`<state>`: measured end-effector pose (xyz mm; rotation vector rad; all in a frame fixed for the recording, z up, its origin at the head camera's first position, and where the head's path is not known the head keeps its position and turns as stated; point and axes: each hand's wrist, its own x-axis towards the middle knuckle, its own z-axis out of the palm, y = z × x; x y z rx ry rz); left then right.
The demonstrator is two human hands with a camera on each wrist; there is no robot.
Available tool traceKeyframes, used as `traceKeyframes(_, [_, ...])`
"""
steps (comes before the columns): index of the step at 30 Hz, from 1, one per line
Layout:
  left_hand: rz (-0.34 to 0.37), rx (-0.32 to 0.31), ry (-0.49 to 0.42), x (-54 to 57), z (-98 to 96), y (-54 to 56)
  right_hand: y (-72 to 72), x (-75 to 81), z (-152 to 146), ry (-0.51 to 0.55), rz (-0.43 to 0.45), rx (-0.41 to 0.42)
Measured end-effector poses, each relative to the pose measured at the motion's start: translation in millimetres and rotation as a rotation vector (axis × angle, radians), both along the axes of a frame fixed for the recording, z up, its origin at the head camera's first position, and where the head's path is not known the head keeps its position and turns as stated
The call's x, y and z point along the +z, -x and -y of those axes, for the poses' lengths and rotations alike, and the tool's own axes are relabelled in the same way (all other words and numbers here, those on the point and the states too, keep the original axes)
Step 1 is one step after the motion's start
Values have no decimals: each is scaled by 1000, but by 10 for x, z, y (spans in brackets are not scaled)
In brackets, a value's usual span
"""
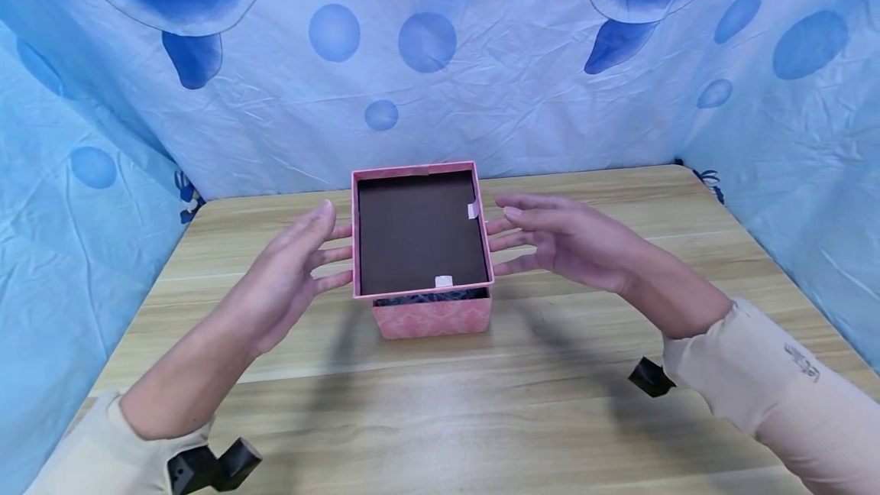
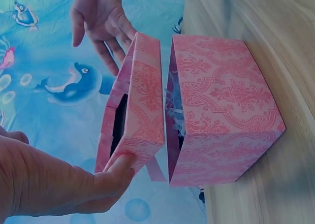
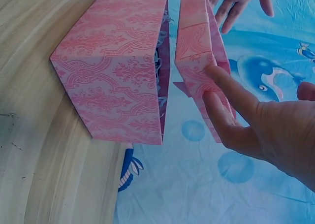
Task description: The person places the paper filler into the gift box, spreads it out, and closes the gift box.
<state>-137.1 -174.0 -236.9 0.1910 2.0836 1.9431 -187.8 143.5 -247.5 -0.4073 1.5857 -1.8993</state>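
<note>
A square pink box lid [image 1: 421,231] is held in the air, its dark inner face turned up. Just under it a pink patterned box [image 1: 435,319] stands on the table, with a gap between the two in both wrist views. Pale shredded filler [image 2: 175,103] shows inside the box. The fingertips of my left hand [image 1: 278,277] press the lid's left side, thumb raised off it. From the opposite side the fingers of my right hand [image 1: 574,239] touch the lid, its thumb also apart. A short pink ribbon [image 2: 155,171] hangs below the lid.
The wooden table [image 1: 440,418] extends around the box. Behind it hangs a blue sheet [image 1: 481,113] printed with dolphins and bubbles. Black wrist devices [image 1: 237,464] are strapped at both sleeves. Small white tabs [image 1: 444,281] stick on the lid's inner edges.
</note>
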Motion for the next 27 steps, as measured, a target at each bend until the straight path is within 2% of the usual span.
traceKeyframes(7, [8, -3, -54, -3, -21, 27, -4, 3, 8, 9, -9, -8])
traceKeyframes(18, [-21, -21, -24, 64, -83, 16, 0, 9, 67, 54, -20, 1])
traceKeyframes(23, [-50, 0, -25, 62, -91, 7, 3, 5, 111, 75, -13, -76])
traceKeyframes(27, [-92, 33, -14, 74, -91, -5, -8, 22, 159, 73, -39, -142])
